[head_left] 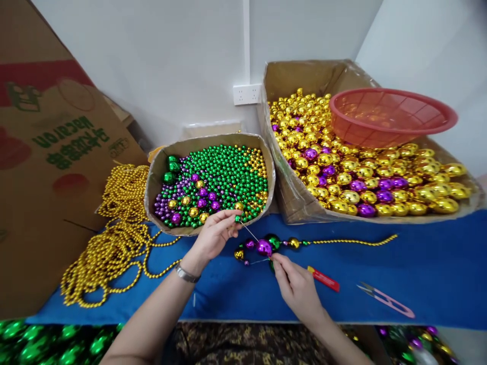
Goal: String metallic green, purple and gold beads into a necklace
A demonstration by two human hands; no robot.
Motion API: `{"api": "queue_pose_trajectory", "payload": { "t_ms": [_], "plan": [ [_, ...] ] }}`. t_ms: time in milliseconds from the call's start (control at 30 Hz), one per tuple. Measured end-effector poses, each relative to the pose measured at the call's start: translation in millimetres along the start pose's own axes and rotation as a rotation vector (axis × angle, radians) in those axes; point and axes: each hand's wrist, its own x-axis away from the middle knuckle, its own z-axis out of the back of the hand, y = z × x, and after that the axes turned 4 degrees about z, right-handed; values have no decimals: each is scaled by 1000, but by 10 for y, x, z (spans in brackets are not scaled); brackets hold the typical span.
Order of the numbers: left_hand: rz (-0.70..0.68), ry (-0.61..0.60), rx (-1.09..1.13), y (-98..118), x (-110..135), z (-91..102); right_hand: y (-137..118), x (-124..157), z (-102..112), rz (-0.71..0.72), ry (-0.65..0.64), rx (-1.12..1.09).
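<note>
Camo-print garment (251, 342): bottom edge, nearest cam.

Bead strand (285, 243), part-strung: on blue cloth (224, 301). Done, as far as shown: gold sm.-bead chain (353, 242) trailing R.; inboard of it, gold rd. bead (293, 243), lg. grn bead (273, 240) & lg. purple bead (264, 247); few more beads curve L. Left, by judgement: stringing looks unfinished, since bare thread (260, 261) shows below; no. of beads outstanding can't be told.

L. hand (217, 234): fingertips pinched narrow over near rim of carton tub (152, 177), on pale taut line (249, 231) (thread or needle, unclear) slanting to purple bead. Sm. grn bead (238, 218) at fingertips; whether gripped, can't tell.

R. hand (299, 289): thumb & forefinger narrow, at lower edge of lg. purple bead; bead just beyond fingertips, rest of strand beyond hand & to either side.

Adj. stock: loose sm. beads in tub; gold bead chains (110, 253), heaped, L.; lg. carton (279, 177) w/ gold & purple beads, red basket (395, 109) atop, R.

Tools: red tool w/ yellow end (325, 280), near R. hand; pink-handled snips (386, 299), farther R.
</note>
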Motion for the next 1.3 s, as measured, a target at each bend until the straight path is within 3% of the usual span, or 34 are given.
{"api": "queue_pose_trajectory", "payload": {
  "t_ms": [133,233,333,400,533,633,767,900,1000,1167,1300],
  "plan": [
    [-17,11,-83,-9,53,19,36,24,-14,28,-17,21],
    [-122,30,-294,-46,111,12,59,38,-36,76,-7,65],
    [-166,-40,-486,-93,152,-21,47,33,-51,87,-7,70],
    [-156,-79,-489,-85,146,-17,25,20,-39,34,-31,20],
    [-301,105,-521,74,16,132,5,3,14,-66,-50,-46],
    [-427,228,-881,199,-179,245,17,4,22,-67,-36,-41],
    [-403,153,-1549,180,-512,178,17,-4,-12,-62,-42,-36],
    [-316,99,-1674,112,-738,40,15,-15,-15,-64,-44,-20],
    [-298,53,-1432,123,-672,20,34,-4,19,-68,-18,-16],
    [-46,-80,-212,121,-244,70,49,14,45,-66,9,-24],
    [28,-59,121,44,-8,94,28,10,5,-47,-14,-29]
  ]
}}
